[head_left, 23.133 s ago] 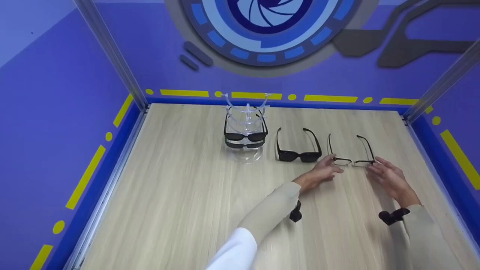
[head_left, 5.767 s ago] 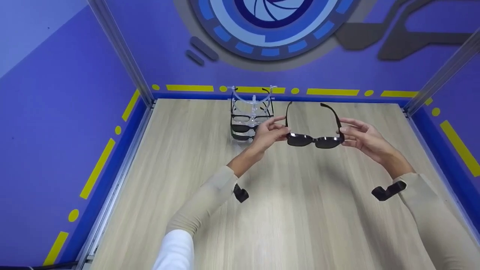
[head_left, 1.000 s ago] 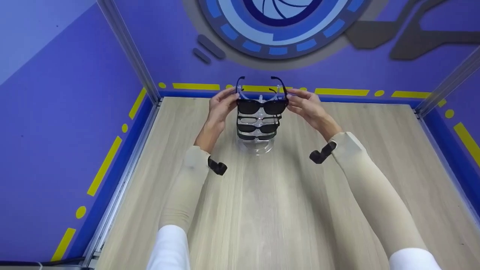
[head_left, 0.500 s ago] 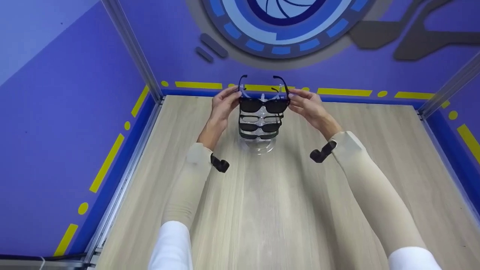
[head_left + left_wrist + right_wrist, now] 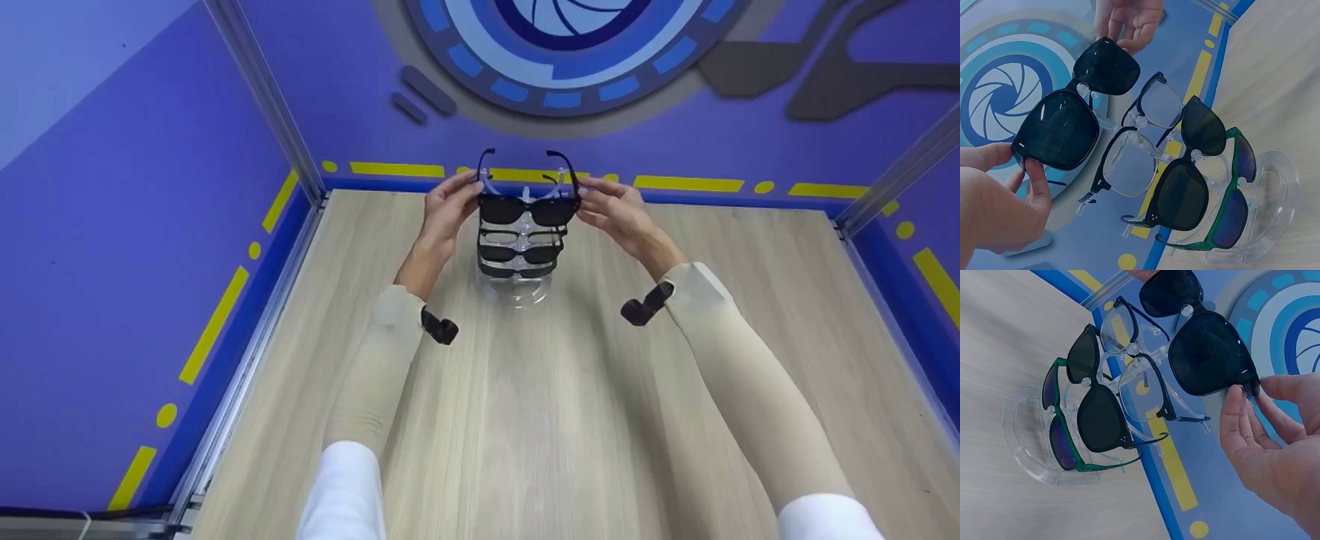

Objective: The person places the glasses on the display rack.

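Observation:
A pair of black sunglasses (image 5: 502, 211) is at the top tier of a clear acrylic display stand (image 5: 519, 298), its bridge at the clear nose peg. My left hand (image 5: 444, 214) pinches the frame's left end between thumb and fingers; my right hand (image 5: 619, 214) pinches the right end. Both temples point back toward the wall. Below sit clear-lensed eyeglasses (image 5: 1130, 163) with a dark browline, then black sunglasses (image 5: 1182, 194), then green-framed sunglasses (image 5: 1230, 219) with purplish lenses at the bottom. The wrist views show each hand's thumb and fingertips at a front corner of the frame.
The stand is on a light wood-grain table (image 5: 525, 420), near its back edge. Behind it rises a blue printed wall panel (image 5: 675, 154). Metal posts stand at the left corner (image 5: 259, 97) and right corner (image 5: 900, 169). Each sleeve carries a black wrist camera.
Earlier, sunglasses and clear eyeglasses lay right of the stand; both are now at it. The sunglasses moved left from mid-air to the top tier. Over the last half second the hands hardly move.

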Action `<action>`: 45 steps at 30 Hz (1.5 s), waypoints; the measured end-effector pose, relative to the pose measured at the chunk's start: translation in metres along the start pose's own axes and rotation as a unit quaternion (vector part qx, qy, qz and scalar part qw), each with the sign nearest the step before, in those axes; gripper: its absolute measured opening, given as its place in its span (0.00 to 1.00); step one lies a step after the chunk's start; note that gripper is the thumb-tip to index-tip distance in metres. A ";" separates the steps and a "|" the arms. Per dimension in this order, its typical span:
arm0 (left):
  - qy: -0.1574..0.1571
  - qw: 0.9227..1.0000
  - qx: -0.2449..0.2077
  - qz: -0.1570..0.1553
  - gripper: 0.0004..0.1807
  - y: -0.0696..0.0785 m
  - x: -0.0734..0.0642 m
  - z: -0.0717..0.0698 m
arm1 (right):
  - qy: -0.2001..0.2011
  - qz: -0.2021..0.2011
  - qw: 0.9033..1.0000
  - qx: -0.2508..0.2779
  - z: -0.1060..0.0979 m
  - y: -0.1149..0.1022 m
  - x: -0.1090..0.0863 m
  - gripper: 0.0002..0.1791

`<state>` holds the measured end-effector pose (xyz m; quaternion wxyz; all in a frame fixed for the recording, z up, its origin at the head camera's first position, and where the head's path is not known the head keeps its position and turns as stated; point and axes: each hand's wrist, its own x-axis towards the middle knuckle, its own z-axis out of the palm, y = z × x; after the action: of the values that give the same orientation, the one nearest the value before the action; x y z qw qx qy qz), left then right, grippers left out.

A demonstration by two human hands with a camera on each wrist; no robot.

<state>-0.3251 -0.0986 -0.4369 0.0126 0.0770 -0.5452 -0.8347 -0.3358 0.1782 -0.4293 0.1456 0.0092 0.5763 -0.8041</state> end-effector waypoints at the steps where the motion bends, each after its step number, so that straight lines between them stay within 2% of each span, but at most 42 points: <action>1: -0.001 1.000 0.000 -0.002 0.21 0.000 0.000 0.000 | -0.002 -0.002 1.000 -0.004 -0.001 0.000 -0.001 0.28; 9: 0.000 1.000 0.000 -0.008 0.20 0.000 -0.003 -0.011 | 0.002 -0.014 0.997 -0.075 -0.015 0.001 -0.009 0.29; 18: -0.013 0.998 0.062 0.000 0.21 0.005 -0.009 -0.034 | 0.008 -0.018 0.994 -0.108 -0.034 -0.002 -0.023 0.26; 23: -0.017 0.990 0.137 0.006 0.21 0.009 -0.014 -0.049 | 0.020 -0.050 0.983 -0.174 -0.051 -0.005 -0.031 0.28; 26: -0.026 0.980 0.198 0.012 0.22 0.012 -0.017 -0.058 | 0.031 -0.069 0.964 -0.255 -0.064 -0.009 -0.038 0.29; 28: -0.035 0.968 0.246 0.019 0.24 0.015 -0.019 -0.065 | 0.036 -0.077 0.945 -0.317 -0.073 -0.012 -0.044 0.30; 31: -0.042 0.945 0.323 0.040 0.27 0.018 -0.021 -0.075 | 0.034 -0.087 0.912 -0.400 -0.083 -0.015 -0.051 0.33; 35: -0.052 0.910 0.404 0.073 0.31 0.020 -0.024 -0.087 | 0.025 -0.112 0.880 -0.461 -0.097 -0.017 -0.057 0.38; 38: -0.071 0.882 0.456 0.099 0.34 0.020 -0.026 -0.092 | 0.019 -0.138 0.856 -0.498 -0.107 -0.017 -0.061 0.41; 40: -0.086 0.857 0.495 0.115 0.36 0.018 -0.025 -0.094 | 0.017 -0.152 0.839 -0.521 -0.113 -0.017 -0.064 0.42; 41: -0.093 0.842 0.516 0.126 0.37 0.017 -0.024 -0.095 | 0.016 -0.155 0.834 -0.529 -0.115 -0.016 -0.065 0.43; 45: -0.102 0.784 0.590 0.165 0.42 0.013 -0.022 -0.098 | 0.013 -0.161 0.824 -0.543 -0.123 -0.012 -0.070 0.46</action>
<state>-0.2906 -0.1909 -0.4617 0.0463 -0.1068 -0.9340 -0.3379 -0.2906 0.3122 -0.4465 -0.0125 -0.1538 0.9151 -0.3726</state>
